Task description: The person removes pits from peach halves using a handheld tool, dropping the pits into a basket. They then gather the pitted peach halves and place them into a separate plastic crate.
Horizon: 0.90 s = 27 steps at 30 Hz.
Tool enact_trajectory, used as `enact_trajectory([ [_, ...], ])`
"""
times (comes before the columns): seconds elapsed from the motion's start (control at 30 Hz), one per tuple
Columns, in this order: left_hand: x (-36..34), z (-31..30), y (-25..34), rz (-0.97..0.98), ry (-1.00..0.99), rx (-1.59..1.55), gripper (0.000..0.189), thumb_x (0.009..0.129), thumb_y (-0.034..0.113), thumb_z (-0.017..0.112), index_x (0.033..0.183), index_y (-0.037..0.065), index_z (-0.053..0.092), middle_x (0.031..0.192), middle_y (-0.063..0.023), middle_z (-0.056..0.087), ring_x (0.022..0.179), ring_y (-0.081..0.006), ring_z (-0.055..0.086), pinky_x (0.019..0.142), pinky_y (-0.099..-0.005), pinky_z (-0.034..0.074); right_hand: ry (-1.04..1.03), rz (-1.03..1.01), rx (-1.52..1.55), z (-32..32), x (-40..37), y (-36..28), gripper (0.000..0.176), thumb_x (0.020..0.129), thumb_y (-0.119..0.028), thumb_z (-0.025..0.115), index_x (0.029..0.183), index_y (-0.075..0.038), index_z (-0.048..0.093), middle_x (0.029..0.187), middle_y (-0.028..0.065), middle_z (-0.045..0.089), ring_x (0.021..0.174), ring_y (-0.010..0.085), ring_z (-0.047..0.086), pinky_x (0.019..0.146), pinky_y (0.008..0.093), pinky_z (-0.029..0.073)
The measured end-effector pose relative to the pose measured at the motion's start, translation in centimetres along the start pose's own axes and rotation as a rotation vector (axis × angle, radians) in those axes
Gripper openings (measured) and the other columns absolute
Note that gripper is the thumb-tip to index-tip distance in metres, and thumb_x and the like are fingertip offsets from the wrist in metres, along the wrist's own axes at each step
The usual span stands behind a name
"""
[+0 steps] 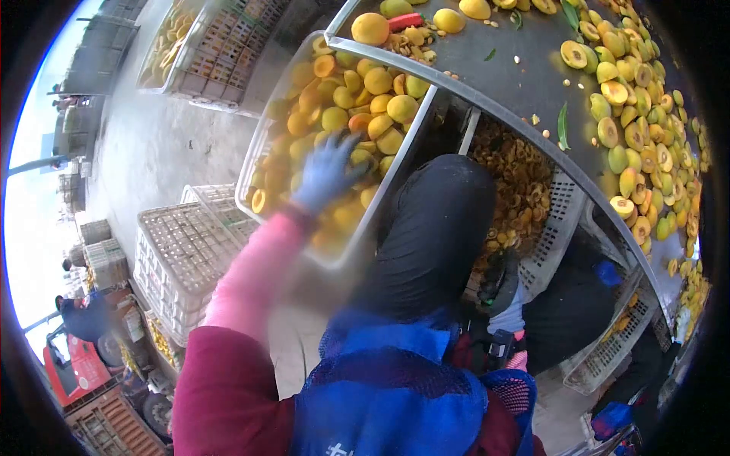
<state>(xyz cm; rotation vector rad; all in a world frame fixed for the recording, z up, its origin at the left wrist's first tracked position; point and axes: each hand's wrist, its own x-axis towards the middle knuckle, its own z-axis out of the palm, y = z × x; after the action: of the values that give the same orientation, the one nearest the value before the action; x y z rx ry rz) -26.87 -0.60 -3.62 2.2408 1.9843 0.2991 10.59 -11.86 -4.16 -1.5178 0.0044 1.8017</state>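
Observation:
My left hand [325,173], in a grey-blue glove, is over a white plastic crate [247,171] filled with yellow peaches [334,118], some whole and some cut. Its fingers are spread against the fruit, and I see nothing gripped in them. Low on the right, my right hand [502,285] is beside my dark-trousered knee, near a crate of brown peach stones [513,175] under the table. It looks dark at the fingers with a grey-blue cuff. What its fingers do is hidden.
A metal-edged worktable [525,68] carries many halved peaches [635,114], leaves and a red object [405,21]. White crates [190,243] are stacked at left, with another fruit crate [220,53] behind. A person [80,315] and a red vehicle [76,365] are farther left.

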Motion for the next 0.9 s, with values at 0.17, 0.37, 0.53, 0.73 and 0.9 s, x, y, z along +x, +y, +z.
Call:
enact_trajectory([
  [0.17, -10.8, 0.7, 3.1, -0.250, 0.111, 0.131, 0.060, 0.083, 0.037, 0.063, 0.132, 0.009, 0.045, 0.133, -0.0212, 0.041, 0.122, -0.0403, 0.039, 0.100, -0.0498, 0.032, -0.056, 0.088, 0.033, 0.8, -1.4, -0.7, 0.035, 0.091, -0.053, 0.050, 0.087, -0.019, 0.056, 0.054, -0.0065, 0.044, 0.037, 0.0072, 0.038, 0.032, 0.0223, 0.030],
  [0.37, -13.4, 2.5, -0.1, -0.621, -0.172, -0.065, 0.033, 0.093, 0.032, 0.049, 0.103, 0.001, 0.058, 0.092, -0.0219, 0.062, 0.083, -0.0360, 0.061, 0.072, -0.0432, 0.047, -0.030, -0.479, -0.672, -1.3, 2.2, 2.6, 0.035, 0.093, -0.050, 0.047, 0.087, -0.017, 0.057, 0.052, -0.0061, 0.045, 0.036, 0.0077, 0.040, 0.033, 0.0225, 0.032],
  [0.53, -10.0, 5.7, 0.3, -0.790, 0.363, -0.151, 0.027, 0.090, 0.029, 0.055, 0.091, 0.002, 0.056, 0.082, -0.0184, 0.061, 0.078, -0.0370, 0.060, 0.070, -0.0452, 0.046, -0.083, -0.099, -0.186, -1.0, 2.4, 2.6, 0.032, 0.095, -0.046, 0.048, 0.084, -0.017, 0.056, 0.053, -0.0060, 0.045, 0.037, 0.0080, 0.042, 0.034, 0.0225, 0.034],
  [0.73, -10.4, 8.6, -0.9, -0.538, 0.179, 0.166, 0.019, 0.084, 0.019, 0.056, 0.096, 0.005, 0.052, 0.088, -0.0171, 0.055, 0.083, -0.0372, 0.054, 0.073, -0.0464, 0.043, -0.067, -0.327, -0.437, 0.0, 4.3, 3.6, 0.032, 0.095, -0.045, 0.048, 0.083, -0.016, 0.058, 0.053, -0.0064, 0.046, 0.038, 0.0064, 0.042, 0.033, 0.0222, 0.033],
  [0.9, -10.2, 6.5, -0.9, -0.541, 0.048, 0.072, 0.025, 0.085, 0.024, 0.057, 0.098, 0.003, 0.052, 0.096, -0.0182, 0.056, 0.089, -0.0379, 0.054, 0.078, -0.0466, 0.043, -0.035, -0.036, -0.030, 5.7, 0.2, -0.4, 0.034, 0.094, -0.047, 0.049, 0.086, -0.015, 0.059, 0.053, -0.0078, 0.043, 0.038, 0.0051, 0.039, 0.033, 0.0217, 0.031],
])
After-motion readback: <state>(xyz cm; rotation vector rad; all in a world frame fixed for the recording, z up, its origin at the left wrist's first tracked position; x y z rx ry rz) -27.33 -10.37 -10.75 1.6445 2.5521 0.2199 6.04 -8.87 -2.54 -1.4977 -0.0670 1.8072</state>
